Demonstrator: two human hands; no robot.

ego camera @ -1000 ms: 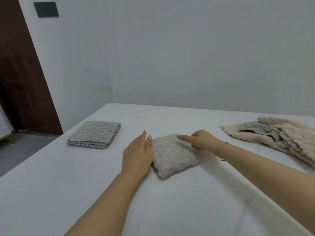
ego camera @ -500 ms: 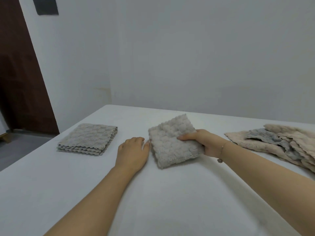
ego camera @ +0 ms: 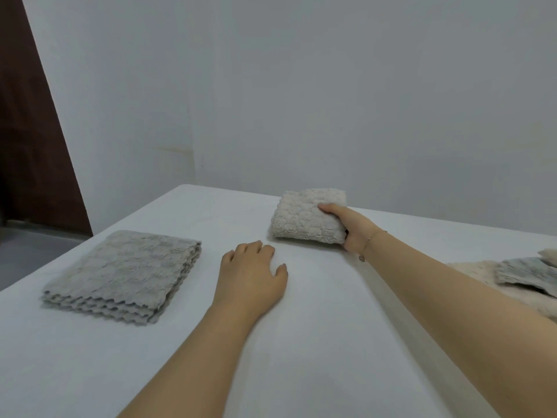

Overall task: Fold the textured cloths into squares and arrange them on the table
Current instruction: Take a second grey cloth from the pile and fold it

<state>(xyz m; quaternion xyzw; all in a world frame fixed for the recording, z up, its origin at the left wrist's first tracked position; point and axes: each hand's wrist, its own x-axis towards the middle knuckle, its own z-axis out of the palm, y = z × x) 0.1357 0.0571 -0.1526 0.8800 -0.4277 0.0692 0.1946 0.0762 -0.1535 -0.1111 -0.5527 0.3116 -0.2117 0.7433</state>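
Note:
A beige textured cloth folded into a square is tilted up near the far middle of the white table. My right hand grips its right edge, thumb on top and fingers underneath. My left hand rests palm down on the table in front of that cloth, apart from it, fingers loosely bent. A stack of folded grey cloths lies flat at the left.
A heap of unfolded cloths, beige and grey, lies at the right edge. A white wall runs behind the table. A dark brown door and grey floor are at the left, past the table's left edge.
My right hand picked the folded beige cloth up from beside my left hand and carried it farther back on the table. My left hand let go of it and stayed on the table.

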